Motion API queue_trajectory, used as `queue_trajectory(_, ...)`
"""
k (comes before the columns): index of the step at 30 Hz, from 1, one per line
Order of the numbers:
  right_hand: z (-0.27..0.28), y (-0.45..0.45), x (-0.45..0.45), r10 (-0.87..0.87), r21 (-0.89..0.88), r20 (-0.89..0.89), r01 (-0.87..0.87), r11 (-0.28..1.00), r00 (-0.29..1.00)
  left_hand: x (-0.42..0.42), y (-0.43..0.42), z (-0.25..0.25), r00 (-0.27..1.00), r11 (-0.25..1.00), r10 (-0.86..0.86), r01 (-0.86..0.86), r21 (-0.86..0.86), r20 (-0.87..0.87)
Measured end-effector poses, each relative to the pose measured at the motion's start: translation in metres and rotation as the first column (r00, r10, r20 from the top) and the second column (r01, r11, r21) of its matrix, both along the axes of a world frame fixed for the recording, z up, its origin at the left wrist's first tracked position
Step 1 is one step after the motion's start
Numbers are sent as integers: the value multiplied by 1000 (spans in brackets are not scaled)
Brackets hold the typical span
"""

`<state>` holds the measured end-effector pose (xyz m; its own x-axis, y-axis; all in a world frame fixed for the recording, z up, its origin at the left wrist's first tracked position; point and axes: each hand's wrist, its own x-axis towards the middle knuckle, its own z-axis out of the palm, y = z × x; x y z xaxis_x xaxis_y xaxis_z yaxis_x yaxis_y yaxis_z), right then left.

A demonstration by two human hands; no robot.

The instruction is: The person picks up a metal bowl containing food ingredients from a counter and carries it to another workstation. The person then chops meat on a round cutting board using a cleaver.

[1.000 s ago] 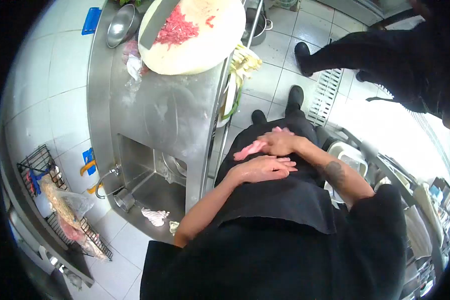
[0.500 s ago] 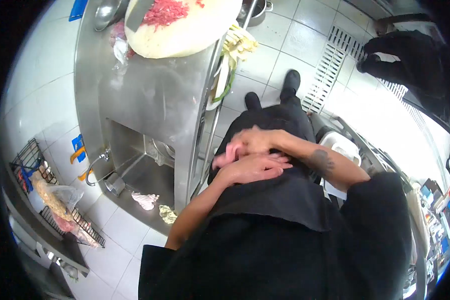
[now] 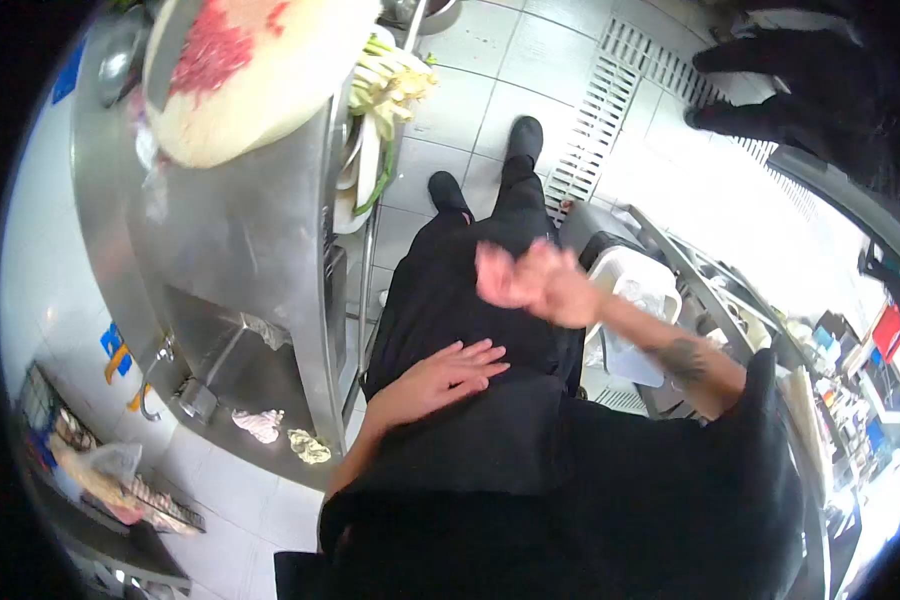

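My left hand [image 3: 442,383] lies flat on the dark apron [image 3: 490,430] over my lap, fingers stretched and slightly apart, holding nothing. Above and to the right of it, my right hand [image 3: 545,285] hangs in front of my legs, apart from the left. Motion smears its fingers, so their shape is unclear; no object shows in it. On the steel counter at the upper left, a round cutting board [image 3: 270,105] carries chopped red meat [image 3: 210,55] and part of a wide blade [image 3: 165,60].
A steel sink [image 3: 240,385] with a tap [image 3: 155,385] and two crumpled cloths lies at the left. Leafy stalks [image 3: 390,80] hang beside the counter. White plastic tubs [image 3: 635,270] stand right of my legs. A dark-clothed person [image 3: 800,90] is at the upper right.
My hands have come apart from each other. The right moved up and right, while the left stayed low on the apron. The view shifted, so the board appears further left.
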<state>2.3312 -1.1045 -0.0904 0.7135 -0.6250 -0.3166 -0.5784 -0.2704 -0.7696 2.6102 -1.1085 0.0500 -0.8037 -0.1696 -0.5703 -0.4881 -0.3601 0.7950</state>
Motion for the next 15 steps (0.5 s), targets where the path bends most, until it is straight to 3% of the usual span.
queue_trajectory(1,-30,31,-2,-141,171,95,123,978,985,0,5,-4,1000,1000,-24,24,20,-8)
queue_trajectory(2,-59,43,-4,-254,161,-19,253,954,967,-1,10,-9,999,999,-32,32,41,-3)
queue_trajectory(3,-102,37,-8,-352,114,-120,365,924,928,-4,10,-17,1000,999,-28,28,37,8)
queue_trajectory(5,-211,60,-40,-314,-78,-484,317,945,817,-6,6,-21,999,993,-45,45,105,-5)
queue_trajectory(6,-201,41,-64,25,290,-607,192,937,794,-5,9,-20,997,990,-70,73,122,-34)
queue_trajectory(7,-193,14,-87,367,617,-582,100,781,726,-5,4,-24,994,988,-92,98,117,-58)
queue_trajectory(8,-215,30,-99,-31,345,-651,331,878,759,-4,-2,-21,996,986,-85,89,141,-32)
queue_trajectory(9,-225,35,-103,-409,71,-587,548,834,699,-1,-3,-19,999,984,-41,44,173,-20)
queue_trajectory(11,-236,21,-135,-730,241,-339,805,542,593,2,0,-26,999,991,-24,27,134,-22)
queue_trajectory(12,-225,13,-139,-624,-45,-305,643,764,720,-3,-7,-22,999,985,-32,34,170,-15)
queue_trajectory(13,-147,-39,-122,-462,-242,-345,398,885,817,-9,-18,-21,999,982,-36,37,185,-8)
queue_trajectory(15,-166,-27,-105,-596,-32,121,603,797,794,-16,-24,-28,999,987,-38,42,158,-28)
